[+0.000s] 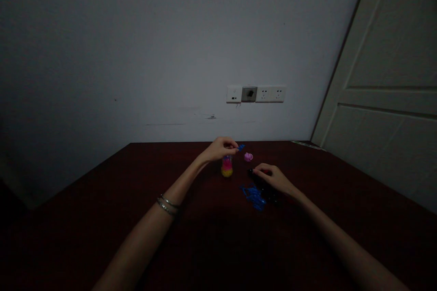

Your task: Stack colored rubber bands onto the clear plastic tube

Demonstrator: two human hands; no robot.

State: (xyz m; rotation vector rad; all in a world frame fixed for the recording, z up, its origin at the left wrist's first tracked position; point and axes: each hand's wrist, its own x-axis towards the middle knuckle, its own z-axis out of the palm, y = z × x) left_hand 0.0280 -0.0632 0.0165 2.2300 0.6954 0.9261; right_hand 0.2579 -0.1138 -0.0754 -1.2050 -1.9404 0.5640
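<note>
Left hand (220,149) pinches blue piece (241,147) near top of container (227,171); right hand (275,178) pinches small black piece (250,171) near blue pile (255,197) on desk (85,232). Blue piece likely light, flexible, slick; best held at one end.

On the surface (191,241), the jar (227,167) is set left of the looped cap (248,157), which is placed slightly farther back. Nearer the front, the strips (255,196) are heaped. Behind, wall sockets (271,94) are mounted; rightward, a door (389,63) is positioned.
</note>
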